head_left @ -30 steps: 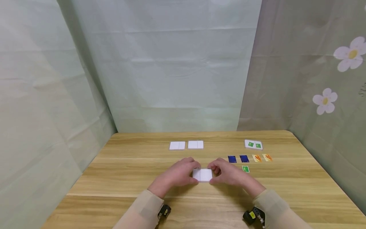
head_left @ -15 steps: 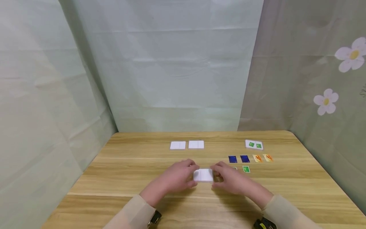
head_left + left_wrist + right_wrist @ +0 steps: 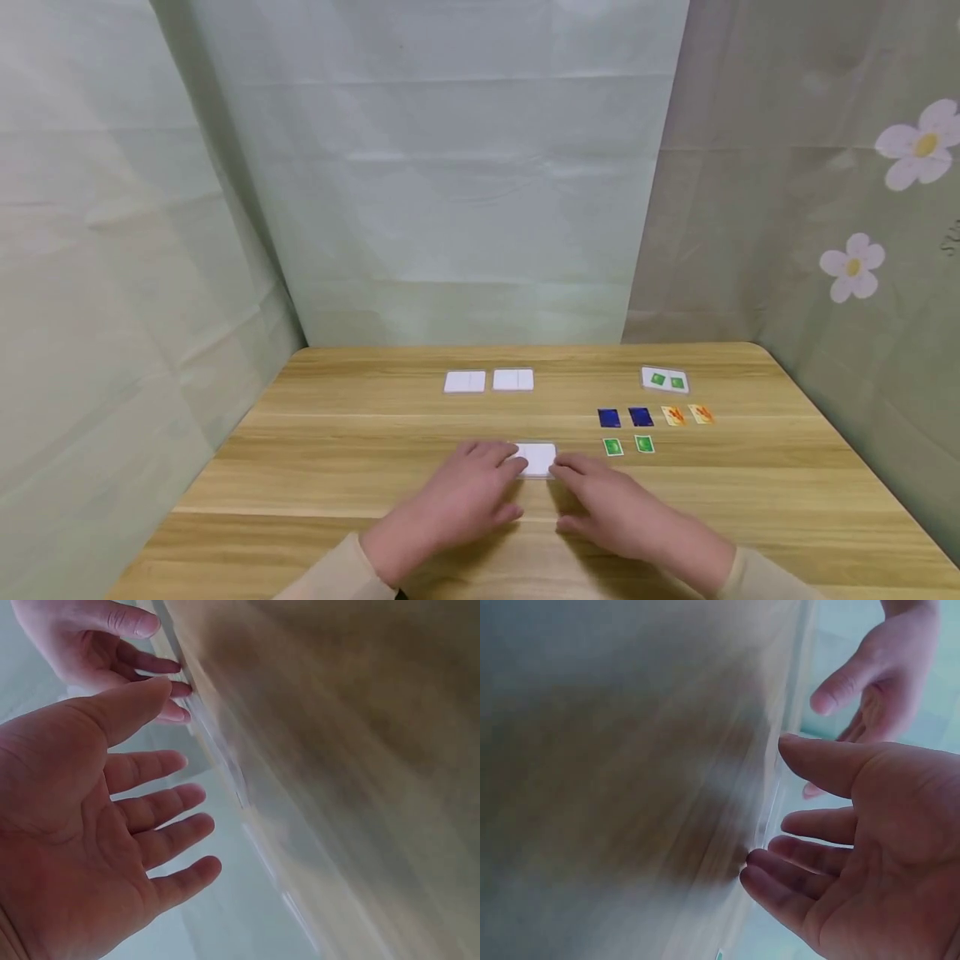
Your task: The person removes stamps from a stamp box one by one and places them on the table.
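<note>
A flat white rectangular card with a dividing line and clear edges (image 3: 538, 458) lies on the table between my hands in the head view. My left hand (image 3: 467, 498) is at its left side, with fingertips overlapping the card's left part. At the right edge hovers or rests my right hand (image 3: 618, 508); whether it touches the card I cannot tell. Fingers of the left hand (image 3: 90, 825) are spread and relaxed in the left wrist view, holding nothing. The right hand (image 3: 885, 847) is loosely bent in the right wrist view, thumb apart, with nothing gripped.
Two more white cards (image 3: 465, 382) lie at the back of the wooden table (image 3: 337, 450). A white card with two green squares (image 3: 665, 380) is at back right. Nearer are two dark blue squares (image 3: 609, 417), two orange-patterned squares (image 3: 673, 415) and two loose green squares (image 3: 644, 444).
Both hands have let go of the white card's sides and drawn back toward me, thumbs off its edge. The card stays in place. The left loose green square has come into view.
</note>
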Demonstrator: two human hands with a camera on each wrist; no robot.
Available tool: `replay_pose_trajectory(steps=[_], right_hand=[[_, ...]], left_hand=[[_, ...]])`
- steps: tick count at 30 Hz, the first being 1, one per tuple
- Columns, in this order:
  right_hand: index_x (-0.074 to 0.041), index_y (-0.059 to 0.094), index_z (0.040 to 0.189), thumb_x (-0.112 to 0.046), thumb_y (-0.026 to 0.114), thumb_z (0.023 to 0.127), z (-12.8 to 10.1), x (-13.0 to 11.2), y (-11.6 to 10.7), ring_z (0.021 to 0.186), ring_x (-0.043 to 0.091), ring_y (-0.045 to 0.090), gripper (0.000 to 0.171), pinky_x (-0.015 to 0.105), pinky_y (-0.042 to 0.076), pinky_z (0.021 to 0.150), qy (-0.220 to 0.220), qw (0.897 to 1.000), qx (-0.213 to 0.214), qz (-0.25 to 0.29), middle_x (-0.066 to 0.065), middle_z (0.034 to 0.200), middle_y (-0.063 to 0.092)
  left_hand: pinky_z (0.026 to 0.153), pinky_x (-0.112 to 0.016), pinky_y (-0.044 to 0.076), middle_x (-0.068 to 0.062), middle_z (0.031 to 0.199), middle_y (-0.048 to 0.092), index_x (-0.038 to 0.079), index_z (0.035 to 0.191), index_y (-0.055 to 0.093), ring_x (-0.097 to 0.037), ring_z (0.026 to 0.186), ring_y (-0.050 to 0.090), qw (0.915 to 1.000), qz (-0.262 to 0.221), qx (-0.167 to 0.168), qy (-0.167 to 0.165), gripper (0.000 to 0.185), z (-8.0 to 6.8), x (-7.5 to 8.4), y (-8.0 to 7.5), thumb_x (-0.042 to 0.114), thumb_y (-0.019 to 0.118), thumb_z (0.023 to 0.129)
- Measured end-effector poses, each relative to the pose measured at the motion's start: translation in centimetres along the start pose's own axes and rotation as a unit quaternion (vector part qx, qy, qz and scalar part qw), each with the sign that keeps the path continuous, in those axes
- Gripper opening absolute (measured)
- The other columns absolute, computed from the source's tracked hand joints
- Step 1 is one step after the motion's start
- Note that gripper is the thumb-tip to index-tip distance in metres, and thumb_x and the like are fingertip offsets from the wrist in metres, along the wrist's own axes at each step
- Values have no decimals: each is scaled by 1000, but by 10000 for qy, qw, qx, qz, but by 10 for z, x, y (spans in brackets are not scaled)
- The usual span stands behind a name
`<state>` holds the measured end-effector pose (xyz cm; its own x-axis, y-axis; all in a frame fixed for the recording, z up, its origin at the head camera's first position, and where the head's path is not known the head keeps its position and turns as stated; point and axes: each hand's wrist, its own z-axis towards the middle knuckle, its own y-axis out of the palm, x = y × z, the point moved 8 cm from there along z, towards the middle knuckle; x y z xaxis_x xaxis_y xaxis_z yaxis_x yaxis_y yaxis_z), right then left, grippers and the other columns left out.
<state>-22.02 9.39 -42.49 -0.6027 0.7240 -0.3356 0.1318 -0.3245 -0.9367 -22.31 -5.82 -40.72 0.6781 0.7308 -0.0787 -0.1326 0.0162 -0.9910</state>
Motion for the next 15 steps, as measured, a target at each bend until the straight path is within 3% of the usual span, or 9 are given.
replay_pose_trajectory(steps=[15], right_hand=[[-2,66,148,-33,88,97,-3,-6,5,140,36,60,63,56,50,114,-86,9989,43,-463,16,152,63]], left_hand=[[118,-52,47,-5,146,69,14,146,67,-29,140,61,9998,134,-146,78,60,-8,8,6,50,80,101]])
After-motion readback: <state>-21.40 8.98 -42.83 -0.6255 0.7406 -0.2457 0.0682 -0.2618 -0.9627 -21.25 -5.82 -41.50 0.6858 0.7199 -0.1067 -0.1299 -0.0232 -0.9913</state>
